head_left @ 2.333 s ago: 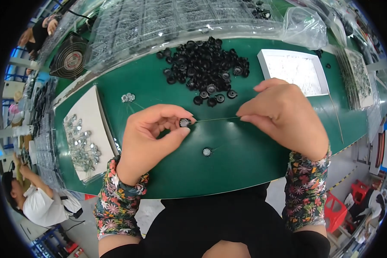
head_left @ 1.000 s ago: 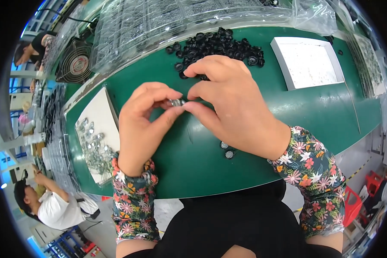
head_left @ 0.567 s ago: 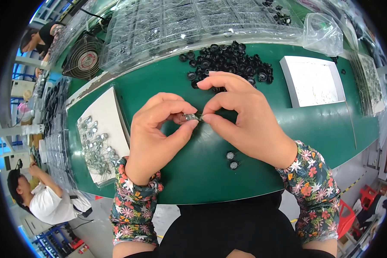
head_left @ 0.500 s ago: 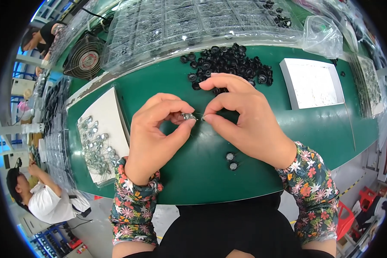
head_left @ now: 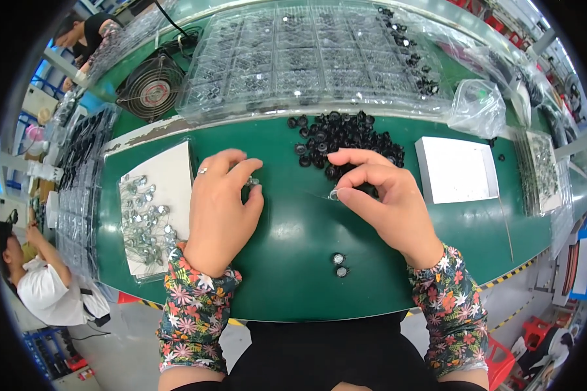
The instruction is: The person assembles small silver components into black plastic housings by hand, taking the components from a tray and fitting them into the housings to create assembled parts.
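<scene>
My right hand (head_left: 394,212) pinches a small round silver part with thin wire leads (head_left: 333,194) between thumb and index finger, its leads pointing left. Just across the gap, my left hand (head_left: 218,212) is curled around small silver parts (head_left: 254,183), mostly hidden by the fingers. Two round silver parts with leads (head_left: 338,259) lie on the green table between my forearms. Beside my left hand, a pile of similar silver parts (head_left: 143,218) rests on a pale sheet (head_left: 171,168). Beyond my right hand is a heap of black round plastic pieces (head_left: 349,133).
A shallow white box (head_left: 460,169) stands at right, a thin rod (head_left: 507,231) beside it. Clear compartment trays (head_left: 293,52) fill the back, with a fan (head_left: 151,91) left and a plastic bag (head_left: 477,111) right. Two people work at far left.
My hands have moved apart, the left one leftward and turned knuckles up. A silver part now shows in my right fingertips. The view has shifted slightly.
</scene>
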`<move>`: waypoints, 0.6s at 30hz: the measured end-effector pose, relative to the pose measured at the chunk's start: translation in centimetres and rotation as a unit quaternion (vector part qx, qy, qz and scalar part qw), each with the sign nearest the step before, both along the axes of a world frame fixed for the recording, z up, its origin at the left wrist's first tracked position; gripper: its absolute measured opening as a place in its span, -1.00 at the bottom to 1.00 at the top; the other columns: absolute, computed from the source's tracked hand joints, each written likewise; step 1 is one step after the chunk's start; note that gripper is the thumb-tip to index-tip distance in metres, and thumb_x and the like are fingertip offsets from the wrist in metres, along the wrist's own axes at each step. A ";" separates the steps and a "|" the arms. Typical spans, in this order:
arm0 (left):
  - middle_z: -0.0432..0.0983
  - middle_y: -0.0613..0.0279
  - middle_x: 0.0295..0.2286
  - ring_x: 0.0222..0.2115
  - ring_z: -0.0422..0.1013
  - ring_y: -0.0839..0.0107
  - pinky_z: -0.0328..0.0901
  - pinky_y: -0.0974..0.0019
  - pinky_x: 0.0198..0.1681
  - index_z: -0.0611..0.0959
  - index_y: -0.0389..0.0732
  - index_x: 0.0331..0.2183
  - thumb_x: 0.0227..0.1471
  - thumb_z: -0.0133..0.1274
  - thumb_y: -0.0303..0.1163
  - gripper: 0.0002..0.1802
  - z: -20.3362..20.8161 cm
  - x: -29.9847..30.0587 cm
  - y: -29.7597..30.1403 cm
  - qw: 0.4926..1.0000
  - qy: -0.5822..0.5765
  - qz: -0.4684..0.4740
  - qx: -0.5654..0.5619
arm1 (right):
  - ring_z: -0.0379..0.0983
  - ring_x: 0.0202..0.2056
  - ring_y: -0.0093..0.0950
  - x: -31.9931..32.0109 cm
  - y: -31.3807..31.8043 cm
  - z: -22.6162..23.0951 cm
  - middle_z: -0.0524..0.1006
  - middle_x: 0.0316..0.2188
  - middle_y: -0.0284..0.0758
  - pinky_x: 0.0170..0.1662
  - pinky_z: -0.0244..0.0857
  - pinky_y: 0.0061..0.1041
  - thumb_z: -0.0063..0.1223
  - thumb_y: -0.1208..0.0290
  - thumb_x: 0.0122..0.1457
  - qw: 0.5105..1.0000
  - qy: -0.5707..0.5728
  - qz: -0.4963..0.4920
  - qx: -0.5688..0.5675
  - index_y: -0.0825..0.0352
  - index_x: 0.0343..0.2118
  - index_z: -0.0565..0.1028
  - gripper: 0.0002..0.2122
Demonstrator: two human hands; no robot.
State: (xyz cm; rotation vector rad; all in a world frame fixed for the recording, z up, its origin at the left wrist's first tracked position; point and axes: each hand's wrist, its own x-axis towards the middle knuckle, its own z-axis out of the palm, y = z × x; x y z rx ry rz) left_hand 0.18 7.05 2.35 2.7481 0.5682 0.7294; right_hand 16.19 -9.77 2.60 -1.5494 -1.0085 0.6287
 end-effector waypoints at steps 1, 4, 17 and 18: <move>0.47 0.11 -0.36 -0.31 0.41 0.08 0.29 0.18 -0.19 0.60 -0.26 -0.34 -0.16 0.09 -0.58 -0.78 0.3 0.2 -0.2 1.000 -0.009 0.000 0.002 | 0.43 -0.08 -0.40 0.0 -0.1 0.2 0.50 -0.11 -0.22 0.00 0.25 -0.46 0.16 0.54 -0.01 1.000 0.027 -0.008 0.003 0.39 -0.45 0.56 -0.94; 0.50 0.10 -0.25 -0.20 0.41 0.09 0.27 0.19 -0.11 0.60 -0.23 -0.30 -0.11 0.05 -0.61 -0.77 1.4 0.7 -1.3 0.979 -0.154 -0.096 -0.098 | 0.38 -0.06 -0.45 -0.1 -0.2 0.2 0.44 -0.02 -0.22 0.00 0.22 -0.48 0.11 0.58 0.05 0.999 -0.033 0.023 0.010 0.37 -0.40 0.54 -0.95; 0.51 0.19 -0.33 -0.28 0.45 0.38 0.35 0.34 -0.23 0.60 -0.25 -0.32 -0.08 0.16 -0.58 -0.82 1.3 0.8 -3.0 0.880 -0.122 -0.202 -0.413 | 0.35 -0.01 -0.19 -1.5 0.0 0.7 0.43 -0.06 -0.24 0.01 0.27 -0.27 0.22 0.59 -0.11 0.946 -0.300 -0.005 0.121 0.33 -0.47 0.49 -0.87; 0.51 0.17 -0.34 -0.28 0.45 0.30 0.35 0.32 -0.23 0.60 -0.24 -0.32 -0.14 0.18 -0.61 -0.77 1.8 0.8 -3.2 0.941 -0.125 -0.212 -0.232 | 0.36 -0.02 -0.21 -1.5 0.0 0.7 0.44 -0.07 -0.23 0.00 0.27 -0.29 0.22 0.59 -0.12 0.957 -0.266 -0.012 0.113 0.33 -0.48 0.49 -0.87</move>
